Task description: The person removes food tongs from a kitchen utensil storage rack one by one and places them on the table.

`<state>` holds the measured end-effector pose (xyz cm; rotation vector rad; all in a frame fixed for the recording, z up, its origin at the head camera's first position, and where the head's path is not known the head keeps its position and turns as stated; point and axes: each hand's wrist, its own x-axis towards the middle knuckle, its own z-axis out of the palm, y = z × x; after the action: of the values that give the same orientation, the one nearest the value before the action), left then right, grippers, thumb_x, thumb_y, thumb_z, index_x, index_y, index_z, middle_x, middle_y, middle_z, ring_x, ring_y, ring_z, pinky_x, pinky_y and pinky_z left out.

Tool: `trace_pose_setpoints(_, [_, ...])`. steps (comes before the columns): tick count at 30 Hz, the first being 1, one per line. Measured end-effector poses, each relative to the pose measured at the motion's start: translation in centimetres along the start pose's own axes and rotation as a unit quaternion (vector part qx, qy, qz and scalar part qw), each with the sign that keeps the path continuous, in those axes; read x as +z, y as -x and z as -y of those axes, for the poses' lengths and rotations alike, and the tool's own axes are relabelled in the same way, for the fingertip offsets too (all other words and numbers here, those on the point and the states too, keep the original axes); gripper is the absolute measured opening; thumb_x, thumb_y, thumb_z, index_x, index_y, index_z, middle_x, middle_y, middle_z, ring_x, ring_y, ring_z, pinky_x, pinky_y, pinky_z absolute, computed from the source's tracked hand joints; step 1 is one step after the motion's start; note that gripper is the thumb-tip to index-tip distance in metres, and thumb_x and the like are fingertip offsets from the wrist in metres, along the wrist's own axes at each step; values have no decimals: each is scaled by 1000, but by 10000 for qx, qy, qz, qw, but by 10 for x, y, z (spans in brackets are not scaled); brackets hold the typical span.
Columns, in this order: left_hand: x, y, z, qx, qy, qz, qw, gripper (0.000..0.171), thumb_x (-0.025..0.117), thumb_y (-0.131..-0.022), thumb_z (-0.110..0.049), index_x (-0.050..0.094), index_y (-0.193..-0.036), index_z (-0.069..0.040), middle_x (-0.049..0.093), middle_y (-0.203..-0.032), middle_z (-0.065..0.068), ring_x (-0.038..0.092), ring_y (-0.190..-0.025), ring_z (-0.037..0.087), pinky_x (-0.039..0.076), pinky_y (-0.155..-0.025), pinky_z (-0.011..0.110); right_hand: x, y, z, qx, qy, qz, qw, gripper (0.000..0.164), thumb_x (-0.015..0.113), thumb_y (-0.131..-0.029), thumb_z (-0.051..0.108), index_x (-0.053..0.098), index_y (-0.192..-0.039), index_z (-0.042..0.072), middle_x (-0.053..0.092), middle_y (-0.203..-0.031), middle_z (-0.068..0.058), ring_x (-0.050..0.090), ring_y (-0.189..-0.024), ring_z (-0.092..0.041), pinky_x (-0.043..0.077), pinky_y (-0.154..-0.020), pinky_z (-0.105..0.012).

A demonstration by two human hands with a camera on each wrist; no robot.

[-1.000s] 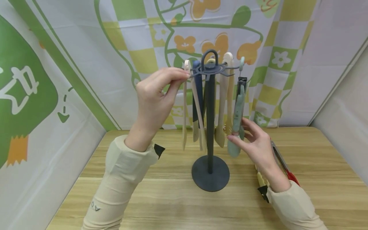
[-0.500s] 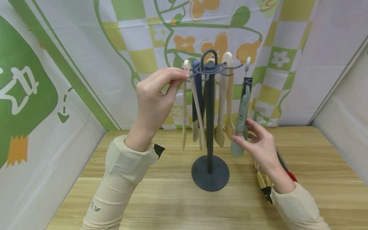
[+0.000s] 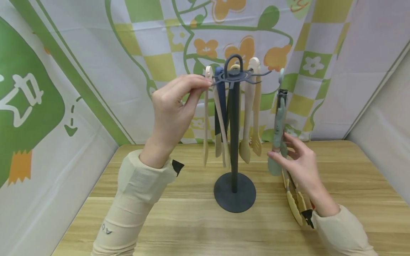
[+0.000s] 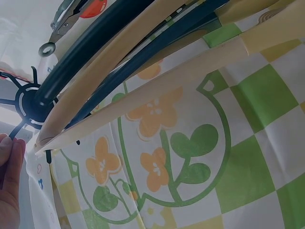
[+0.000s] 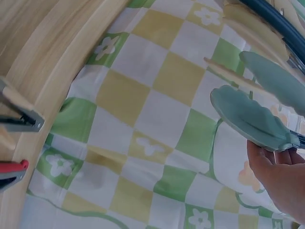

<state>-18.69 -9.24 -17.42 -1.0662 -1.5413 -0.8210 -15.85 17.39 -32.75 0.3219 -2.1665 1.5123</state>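
Note:
A dark grey utensil stand (image 3: 235, 149) stands upright on the wooden table. My left hand (image 3: 173, 106) pinches one of its top hooks at the left, next to hanging beige utensils (image 3: 206, 131). To the right of the stand, my right hand (image 3: 302, 167) grips pale green tongs (image 3: 278, 128) near their lower end. They hang upright, apart from the hooks, with their ring at the top. In the right wrist view the tongs' scalloped green heads (image 5: 252, 117) point away from the hand (image 5: 283, 183). A blue-handled utensil (image 3: 220, 92), a beige spoon (image 3: 245, 149) and a slotted spoon (image 3: 256, 140) hang from the stand.
Tongs with yellow tips (image 3: 294, 206) lie on the table (image 3: 160, 220) under my right wrist. Red-ended tongs (image 5: 12, 172) show in the right wrist view, mostly hidden by the arm in the head view. A patterned cloth (image 3: 160, 60) hangs behind.
My right hand has moved to the right with the green tongs, and their top ring has come away from the stand's hook. The left hand stays in place.

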Motion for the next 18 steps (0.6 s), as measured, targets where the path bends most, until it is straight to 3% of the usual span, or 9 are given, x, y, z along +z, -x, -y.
trace_pose_setpoints(8, [-1, 0, 0, 1, -57, 7, 10000, 7, 62, -83, 3, 68, -80, 5, 68, -80, 13, 66, -76, 21, 52, -74, 21, -11, 0, -6, 61, 388, -147, 9991, 56, 75, -72, 1, 54, -123, 1, 56, -97, 9, 58, -83, 1, 49, -73, -10])
trace_pose_setpoints(18, [-1, 0, 0, -12, -100, 13, 9999, 7, 62, -84, 1, 68, -80, 4, 68, -80, 13, 66, -76, 20, 52, -73, 21, -30, 3, -13, 526, 1193, -79, 9914, 62, 76, -75, 19, 49, -128, 1, 56, -111, -13, 49, -92, 4, 43, -74, -5])
